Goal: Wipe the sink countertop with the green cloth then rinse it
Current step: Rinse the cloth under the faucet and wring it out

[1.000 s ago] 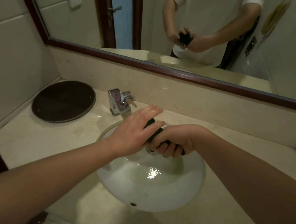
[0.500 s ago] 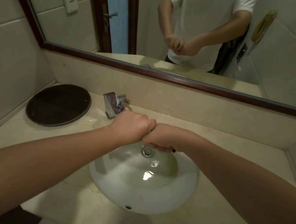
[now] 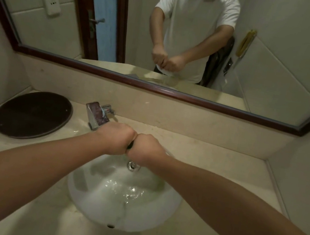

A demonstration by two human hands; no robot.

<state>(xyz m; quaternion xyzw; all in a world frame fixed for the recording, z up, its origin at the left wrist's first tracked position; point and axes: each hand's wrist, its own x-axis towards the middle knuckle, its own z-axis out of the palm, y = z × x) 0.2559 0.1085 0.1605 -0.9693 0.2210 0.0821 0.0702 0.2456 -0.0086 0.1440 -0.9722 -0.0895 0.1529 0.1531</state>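
Observation:
Both fists are pressed together over the back of the white sink basin [image 3: 85, 203]. My left hand [image 3: 116, 137] and my right hand [image 3: 146, 148] are clenched on the green cloth [image 3: 130, 145], of which only a dark sliver shows between the knuckles. Water lies rippling in the bottom of the basin, and the drain plug [image 3: 132, 166] shows just below my right hand. The chrome faucet [image 3: 98, 115] stands just behind my left hand. The beige countertop [image 3: 214, 158] around the basin looks wet near the faucet.
A round dark tray [image 3: 32, 114] lies on the counter at the left. The backsplash and a wood-framed mirror [image 3: 154, 89] rise behind the sink; walls close in left and right. In the mirror a person in a white shirt shows the same clenched hands.
My left hand, flat on the cloth a second ago, has closed into a fist against my right. The cloth went from plainly visible to nearly hidden. More water shows in the basin.

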